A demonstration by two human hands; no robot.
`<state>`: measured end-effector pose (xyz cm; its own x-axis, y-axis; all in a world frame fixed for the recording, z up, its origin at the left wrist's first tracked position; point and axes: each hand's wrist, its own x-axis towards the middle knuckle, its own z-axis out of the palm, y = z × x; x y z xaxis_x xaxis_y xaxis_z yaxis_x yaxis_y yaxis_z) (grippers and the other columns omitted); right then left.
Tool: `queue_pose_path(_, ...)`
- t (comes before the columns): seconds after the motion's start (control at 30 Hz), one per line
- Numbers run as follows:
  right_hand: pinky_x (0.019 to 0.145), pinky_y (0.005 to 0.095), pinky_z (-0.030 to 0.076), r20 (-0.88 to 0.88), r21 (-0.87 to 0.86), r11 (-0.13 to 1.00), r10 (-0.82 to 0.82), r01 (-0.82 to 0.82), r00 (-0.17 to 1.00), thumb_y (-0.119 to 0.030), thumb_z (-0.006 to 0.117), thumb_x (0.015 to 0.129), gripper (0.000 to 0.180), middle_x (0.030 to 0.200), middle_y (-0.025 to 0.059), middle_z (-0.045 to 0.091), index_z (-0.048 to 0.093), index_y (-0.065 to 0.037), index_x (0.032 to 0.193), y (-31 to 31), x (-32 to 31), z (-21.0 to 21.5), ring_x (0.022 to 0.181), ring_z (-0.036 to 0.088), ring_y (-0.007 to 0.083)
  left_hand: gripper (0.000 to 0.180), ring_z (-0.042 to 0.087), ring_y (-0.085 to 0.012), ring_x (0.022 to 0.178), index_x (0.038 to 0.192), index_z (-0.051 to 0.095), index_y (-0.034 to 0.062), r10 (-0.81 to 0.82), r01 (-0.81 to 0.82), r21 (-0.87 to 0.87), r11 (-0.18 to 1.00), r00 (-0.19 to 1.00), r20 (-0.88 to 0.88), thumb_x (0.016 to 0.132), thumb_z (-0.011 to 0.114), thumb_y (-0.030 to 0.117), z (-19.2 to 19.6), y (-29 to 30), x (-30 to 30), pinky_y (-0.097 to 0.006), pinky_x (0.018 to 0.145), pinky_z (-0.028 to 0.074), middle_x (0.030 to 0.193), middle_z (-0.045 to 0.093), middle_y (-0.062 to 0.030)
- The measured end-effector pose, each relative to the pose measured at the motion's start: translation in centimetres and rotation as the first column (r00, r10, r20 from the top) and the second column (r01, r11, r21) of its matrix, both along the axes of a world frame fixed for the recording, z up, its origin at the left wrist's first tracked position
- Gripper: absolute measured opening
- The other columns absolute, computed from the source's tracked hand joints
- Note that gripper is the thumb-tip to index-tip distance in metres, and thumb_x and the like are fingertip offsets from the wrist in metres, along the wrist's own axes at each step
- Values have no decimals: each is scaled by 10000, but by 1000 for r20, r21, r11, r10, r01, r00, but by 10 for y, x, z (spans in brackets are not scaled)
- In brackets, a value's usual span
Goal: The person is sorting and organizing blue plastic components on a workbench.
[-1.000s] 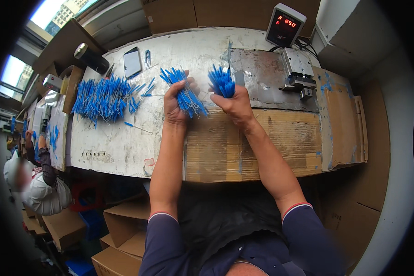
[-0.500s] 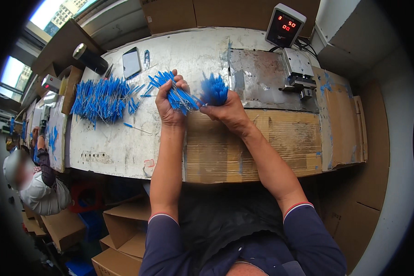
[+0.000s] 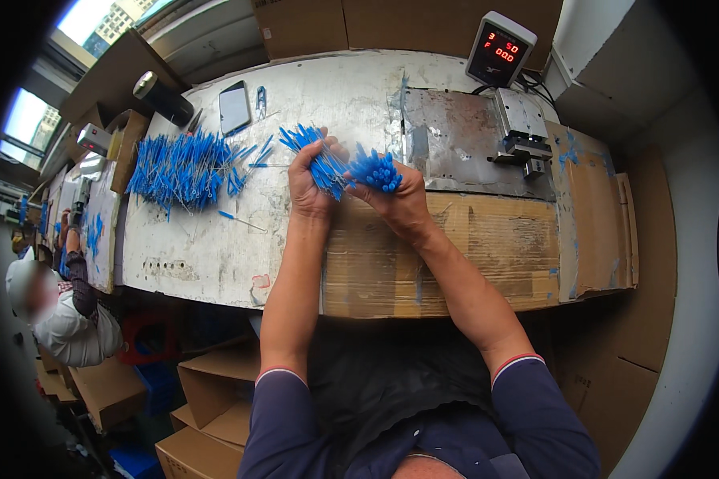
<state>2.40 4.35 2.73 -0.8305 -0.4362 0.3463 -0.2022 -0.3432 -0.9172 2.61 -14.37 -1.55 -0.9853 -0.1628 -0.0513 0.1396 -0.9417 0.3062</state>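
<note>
My left hand (image 3: 309,185) grips a bundle of thin blue sticks (image 3: 315,156) that fan up and to the left. My right hand (image 3: 400,199) holds a second, tighter bunch of blue sticks (image 3: 373,171), ends pointing up. The two hands sit close together, the bundles touching, over the worn white worktop (image 3: 208,247) next to a cardboard sheet (image 3: 471,247). A large loose pile of the same blue sticks (image 3: 185,164) lies on the worktop to the left of my hands.
A metal plate (image 3: 455,148) with a small press fixture (image 3: 523,136) and a digital display box (image 3: 499,49) lie at the right back. A phone (image 3: 234,108), a black cylinder (image 3: 162,97) and cardboard boxes (image 3: 216,391) are around. Another person (image 3: 60,319) sits at far left.
My hands have come together from apart. The left bundle swung up toward the right one, and both bunches now touch.
</note>
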Motion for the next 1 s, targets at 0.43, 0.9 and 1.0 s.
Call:
queue_pose_path(0.43, 493, 238, 313, 478, -298, 953, 101, 53, 873, -52, 812, 866, 184, 760, -36, 622, 739, -31, 1033, 25, -28, 17, 580, 465, 49, 585, 659, -211, 735, 1384, 453, -6, 173, -86, -520, 850, 977, 122, 860, 712, 2, 25, 23, 6, -395, 704, 601, 928, 651, -103)
queue_pose_path(0.9, 582, 264, 491, 506, -370, 894, -36, 254, 862, -146, 788, 918, 210, 819, 51, 633, 715, 15, 1033, 22, -34, 23, 748, 606, 151, 702, 641, -199, 762, 1427, 388, -17, -32, 101, -583, 806, 991, 129, 813, 719, 62, 35, 42, 8, -371, 692, 577, 921, 612, -98)
queue_pose_path(1.0, 673, 319, 579, 506, -443, 820, -105, 362, 856, -181, 770, 941, 207, 793, 61, 638, 698, 3, 1003, 32, -47, 25, 753, 654, 171, 716, 636, -199, 755, 1441, 388, -18, -47, 81, -520, 850, 996, 80, 807, 709, 64, 36, 37, 9, -368, 695, 574, 948, 607, -102)
